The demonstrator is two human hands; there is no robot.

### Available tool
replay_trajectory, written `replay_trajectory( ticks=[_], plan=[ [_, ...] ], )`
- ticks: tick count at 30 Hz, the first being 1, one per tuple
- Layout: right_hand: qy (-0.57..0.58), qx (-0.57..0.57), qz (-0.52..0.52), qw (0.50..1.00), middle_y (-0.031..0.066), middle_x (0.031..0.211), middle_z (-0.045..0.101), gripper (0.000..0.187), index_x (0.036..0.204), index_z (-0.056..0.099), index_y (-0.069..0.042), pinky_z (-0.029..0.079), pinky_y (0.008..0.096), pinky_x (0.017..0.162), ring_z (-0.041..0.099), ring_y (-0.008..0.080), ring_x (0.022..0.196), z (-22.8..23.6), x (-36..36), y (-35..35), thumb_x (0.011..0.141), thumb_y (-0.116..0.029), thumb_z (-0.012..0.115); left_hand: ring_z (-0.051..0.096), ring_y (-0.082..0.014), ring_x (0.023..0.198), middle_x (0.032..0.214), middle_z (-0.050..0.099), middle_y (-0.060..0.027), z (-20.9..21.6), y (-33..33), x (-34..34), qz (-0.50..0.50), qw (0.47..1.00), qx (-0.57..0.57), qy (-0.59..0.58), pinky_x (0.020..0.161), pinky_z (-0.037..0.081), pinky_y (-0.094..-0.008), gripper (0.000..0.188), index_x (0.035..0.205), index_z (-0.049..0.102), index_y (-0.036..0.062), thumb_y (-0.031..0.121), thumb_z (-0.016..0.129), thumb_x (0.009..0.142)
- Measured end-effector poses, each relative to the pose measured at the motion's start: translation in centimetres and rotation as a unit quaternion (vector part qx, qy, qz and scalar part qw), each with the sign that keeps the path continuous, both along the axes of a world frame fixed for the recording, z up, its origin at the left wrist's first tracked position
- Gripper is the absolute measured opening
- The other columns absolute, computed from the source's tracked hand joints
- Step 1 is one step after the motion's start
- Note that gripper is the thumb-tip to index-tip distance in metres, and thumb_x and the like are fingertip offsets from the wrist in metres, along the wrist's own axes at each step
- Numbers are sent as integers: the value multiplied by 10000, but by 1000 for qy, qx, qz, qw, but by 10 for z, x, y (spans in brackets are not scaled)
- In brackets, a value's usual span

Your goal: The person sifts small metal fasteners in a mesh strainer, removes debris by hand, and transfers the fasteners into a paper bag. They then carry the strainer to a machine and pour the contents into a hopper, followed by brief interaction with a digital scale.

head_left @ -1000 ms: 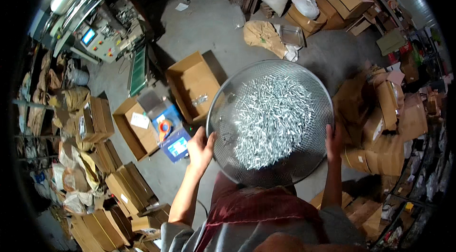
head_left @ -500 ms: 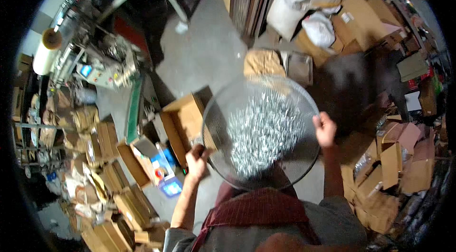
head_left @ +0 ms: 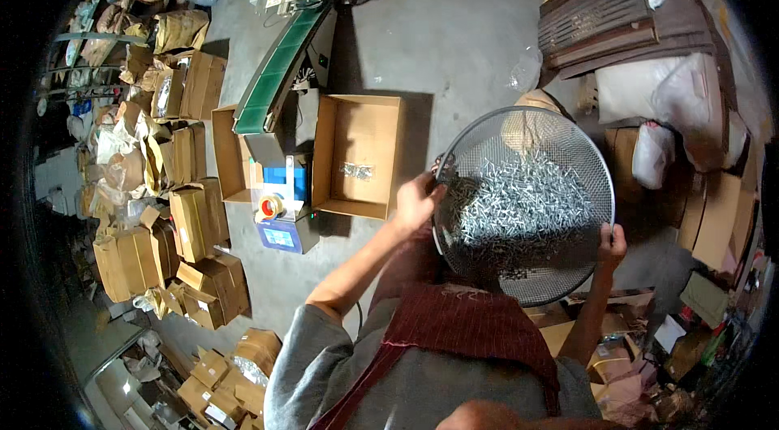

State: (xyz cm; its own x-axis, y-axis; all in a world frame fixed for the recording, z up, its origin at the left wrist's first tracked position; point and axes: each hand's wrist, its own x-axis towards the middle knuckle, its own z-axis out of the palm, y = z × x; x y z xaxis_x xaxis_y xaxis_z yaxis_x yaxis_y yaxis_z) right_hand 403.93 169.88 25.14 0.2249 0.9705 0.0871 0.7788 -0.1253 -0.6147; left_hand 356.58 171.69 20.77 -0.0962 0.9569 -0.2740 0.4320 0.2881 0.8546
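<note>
Between my hands is a large round wire-mesh sieve (head_left: pixel 560 282) with a dark rim. A broad heap of small silvery screws or similar fasteners (head_left: pixel 527 196) lies in it; their exact kind is hard to make out. My left hand (head_left: pixel 417 201) is closed on the rim at the left side. On the opposite side, my right hand (head_left: pixel 611 248) grips the rim at the lower right, its fingers partly hidden. The sieve is held up in front of my dark red apron (head_left: pixel 471 324), and shadow darkens the near part of the heap.
Left of the sieve stands an open carton (head_left: pixel 365 126) with a few small bags of metal pieces (head_left: pixel 355 171). Beside it are a green conveyor belt (head_left: pixel 280 65) and a blue device (head_left: pixel 280 237) with a tape roll (head_left: pixel 270 206). White sacks (head_left: pixel 637 93) lie at the right.
My view has turned toward the right, so the conveyor and cartons appear shifted. The sieve now sits farther right in the picture, still in both hands. The heap looks more spread out.
</note>
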Motion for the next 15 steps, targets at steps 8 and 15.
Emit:
replay_trajectory(
  ticks=[8,15],
  plan=[
    [-34,-26,-27,999,137,833,612,253,972,596,8,454,330,648,556,196,705,2,-60,159,926,-240,619,683,-246,692,836,702,-163,25,200,-86,-61,984,79,145,631,541,-334,271,956,664,-9,240,654,850],
    [-121,25,-98,988,186,816,604,323,1038,581,-3,468,409,679,576,315,724,-29,-39,316,929,-306,581,578,-280,530,631,604,-150,135,337,-16,-96,970,164,151,514,476,-369,157,844,596,-5,145,637,820]
  ],
)
